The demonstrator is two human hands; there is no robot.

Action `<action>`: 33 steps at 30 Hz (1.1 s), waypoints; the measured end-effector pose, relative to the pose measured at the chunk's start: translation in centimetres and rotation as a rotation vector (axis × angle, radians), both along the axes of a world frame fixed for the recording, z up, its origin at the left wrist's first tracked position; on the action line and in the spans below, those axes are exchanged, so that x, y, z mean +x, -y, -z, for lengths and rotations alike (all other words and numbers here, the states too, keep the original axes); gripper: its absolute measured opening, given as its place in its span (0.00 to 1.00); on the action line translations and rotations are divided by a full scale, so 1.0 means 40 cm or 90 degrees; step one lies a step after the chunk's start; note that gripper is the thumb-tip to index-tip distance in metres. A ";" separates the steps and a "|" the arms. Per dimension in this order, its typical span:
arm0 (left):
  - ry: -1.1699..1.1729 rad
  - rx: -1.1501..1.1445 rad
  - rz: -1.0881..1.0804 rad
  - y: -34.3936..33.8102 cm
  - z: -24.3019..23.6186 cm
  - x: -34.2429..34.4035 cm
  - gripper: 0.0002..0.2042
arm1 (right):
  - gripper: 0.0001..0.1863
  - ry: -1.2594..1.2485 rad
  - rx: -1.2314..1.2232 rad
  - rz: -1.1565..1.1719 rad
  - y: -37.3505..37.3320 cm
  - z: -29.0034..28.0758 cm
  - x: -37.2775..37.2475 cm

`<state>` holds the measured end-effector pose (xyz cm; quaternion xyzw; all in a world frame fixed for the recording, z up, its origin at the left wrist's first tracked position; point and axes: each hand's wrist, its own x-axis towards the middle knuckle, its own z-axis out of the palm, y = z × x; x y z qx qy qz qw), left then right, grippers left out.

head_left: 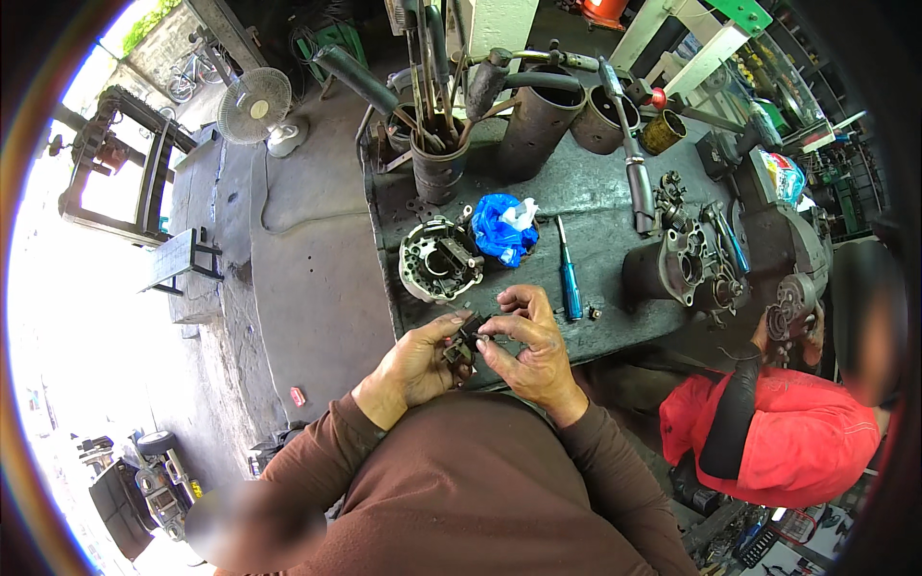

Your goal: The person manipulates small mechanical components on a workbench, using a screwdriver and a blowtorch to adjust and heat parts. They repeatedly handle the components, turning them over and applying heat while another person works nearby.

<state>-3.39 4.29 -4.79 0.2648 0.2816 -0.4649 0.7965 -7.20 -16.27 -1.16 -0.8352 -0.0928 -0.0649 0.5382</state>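
Note:
Close to my body, above the near edge of the bench, my left hand grips a small black part with metal pieces on it. The thumb and fingers of my right hand pinch the right side of that same part. My fingers cover much of it, so its exact kind is unclear. Just beyond my left hand lies a round metal housing, open in the middle, like an alternator end. A crumpled blue plastic bag with white material sits beside it. Right of the bag rests a blue-handled screwdriver.
A can of long-handled tools and a dark metal cylinder stand at the back. Rightward are a long wrench and a cast housing. A co-worker in red handles a metal part. A fan stands far left.

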 end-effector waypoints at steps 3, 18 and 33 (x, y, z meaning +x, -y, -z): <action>-0.005 0.005 0.006 -0.002 -0.006 0.016 0.15 | 0.13 0.010 -0.026 0.014 -0.002 0.004 0.007; -0.081 -0.002 0.001 -0.019 0.049 0.036 0.11 | 0.21 -0.018 -0.204 0.063 0.052 -0.028 -0.005; -0.065 0.007 -0.062 -0.030 0.061 0.027 0.11 | 0.11 -0.113 -0.498 0.164 0.168 0.231 0.080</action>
